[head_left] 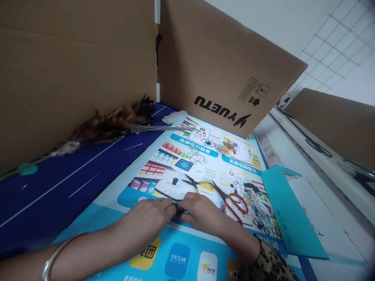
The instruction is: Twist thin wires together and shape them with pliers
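Note:
My left hand (149, 218) and my right hand (202, 214) meet low in the middle of the view, over a printed blue poster (181, 257). Both pinch a small dark thing (179, 212) between their fingertips; I cannot make out what it is. A silver bangle (51, 259) circles my left wrist, and a leopard-print sleeve (272, 261) covers my right one. Just right of my right hand lie red-handled scissors (231, 201) with the blades pointing up and left. A roll of clear tape (263, 204) and several small wire bits lie beyond them.
A feather duster (108, 125) lies on the dark blue surface (58, 183) at the left. Cardboard walls (73, 66) stand behind and to the right, one printed YUETU (222, 109). A teal folder (288, 218) rests at the right, beside a white rail (322, 160).

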Demonstrator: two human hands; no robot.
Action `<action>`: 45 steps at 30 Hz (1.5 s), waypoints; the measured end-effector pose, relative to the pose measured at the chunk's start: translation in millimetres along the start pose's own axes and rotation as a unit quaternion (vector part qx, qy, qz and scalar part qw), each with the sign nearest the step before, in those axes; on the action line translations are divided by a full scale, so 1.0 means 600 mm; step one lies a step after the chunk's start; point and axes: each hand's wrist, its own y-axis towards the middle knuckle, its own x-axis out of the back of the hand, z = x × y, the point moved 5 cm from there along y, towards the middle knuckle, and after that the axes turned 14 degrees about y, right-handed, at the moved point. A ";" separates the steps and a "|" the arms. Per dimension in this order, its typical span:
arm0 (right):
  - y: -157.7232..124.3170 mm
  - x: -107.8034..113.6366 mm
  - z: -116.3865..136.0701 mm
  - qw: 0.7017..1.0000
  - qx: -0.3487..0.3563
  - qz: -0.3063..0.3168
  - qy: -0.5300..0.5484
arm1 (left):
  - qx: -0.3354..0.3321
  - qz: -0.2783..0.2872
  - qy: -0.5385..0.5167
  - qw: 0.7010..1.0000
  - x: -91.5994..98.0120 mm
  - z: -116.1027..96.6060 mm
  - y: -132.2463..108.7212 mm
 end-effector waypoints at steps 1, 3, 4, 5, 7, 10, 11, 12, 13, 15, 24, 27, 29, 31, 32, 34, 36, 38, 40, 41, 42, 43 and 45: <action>-0.001 -0.001 0.001 1.000 -0.004 0.000 -0.004 | -0.004 0.007 0.018 1.000 -0.001 -0.004 0.000; -0.003 -0.004 0.001 1.000 -0.009 -0.002 -0.007 | -0.011 0.010 0.048 0.999 -0.001 -0.010 0.001; -0.004 -0.006 0.000 1.000 -0.012 -0.004 -0.008 | -0.015 0.006 0.060 0.998 -0.002 -0.013 0.002; -0.004 -0.007 -0.001 1.000 -0.015 -0.006 -0.011 | -0.019 -0.003 0.072 0.997 -0.003 -0.016 0.003; -0.006 -0.009 -0.001 1.000 -0.019 -0.012 -0.019 | -0.026 -0.024 0.093 0.995 -0.010 -0.021 0.005; -0.008 -0.010 0.002 0.999 -0.018 -0.021 -0.036 | -0.024 -0.061 0.109 0.992 -0.025 -0.023 0.008; -0.009 -0.010 0.004 0.999 -0.019 -0.022 -0.042 | -0.022 -0.070 0.114 0.991 -0.030 -0.023 0.009; -0.010 -0.010 0.005 0.998 -0.020 -0.022 -0.048 | -0.023 -0.077 0.118 0.990 -0.033 -0.023 0.010; -0.010 -0.011 0.007 0.998 -0.021 -0.020 -0.055 | -0.025 -0.078 0.120 0.989 -0.036 -0.023 0.011; -0.012 -0.013 0.010 0.997 -0.020 -0.015 -0.072 | -0.030 -0.072 0.118 0.990 -0.038 -0.023 0.012; -0.001 -0.028 0.031 0.986 -0.073 0.033 -0.143 | -0.015 -0.034 0.043 0.998 -0.011 -0.014 0.014; -0.001 -0.035 0.028 0.989 -0.067 0.009 -0.135 | -0.022 -0.006 0.038 0.999 0.008 -0.012 0.011; -0.003 -0.042 0.023 0.990 -0.051 -0.008 -0.134 | -0.029 -0.002 0.053 0.998 0.018 -0.012 0.008; -0.005 -0.046 0.019 0.990 -0.038 -0.015 -0.132 | -0.037 0.000 0.073 0.997 0.022 -0.014 0.006; -0.005 -0.047 0.019 0.991 -0.034 -0.016 -0.130 | -0.042 0.001 0.080 0.996 0.020 -0.015 0.006; -0.007 -0.043 0.020 0.991 -0.029 -0.015 -0.128 | -0.048 -0.002 0.080 0.996 0.012 -0.015 0.006; -0.007 -0.036 0.024 0.992 -0.025 -0.013 -0.125 | -0.047 -0.011 0.067 0.997 -0.001 -0.012 0.007; -0.007 -0.028 0.028 0.993 -0.019 -0.006 -0.119 | -0.036 -0.025 0.043 0.998 -0.013 -0.005 0.008; -0.007 -0.024 0.031 0.993 -0.016 0.003 -0.117 | -0.033 -0.041 0.017 0.998 -0.019 0.000 0.008; -0.007 -0.023 0.031 0.993 -0.016 0.007 -0.117 | -0.034 -0.049 0.005 0.998 -0.019 0.002 0.008; -0.008 -0.023 0.030 0.993 -0.016 0.009 -0.117 | -0.037 -0.058 -0.005 0.998 -0.016 0.004 0.008; -0.009 -0.024 0.029 0.993 -0.016 0.009 -0.118 | -0.040 -0.066 -0.014 0.997 -0.011 0.006 0.007; -0.012 -0.028 0.027 0.993 -0.012 0.005 -0.120 | -0.049 -0.077 -0.034 0.995 0.004 0.010 0.006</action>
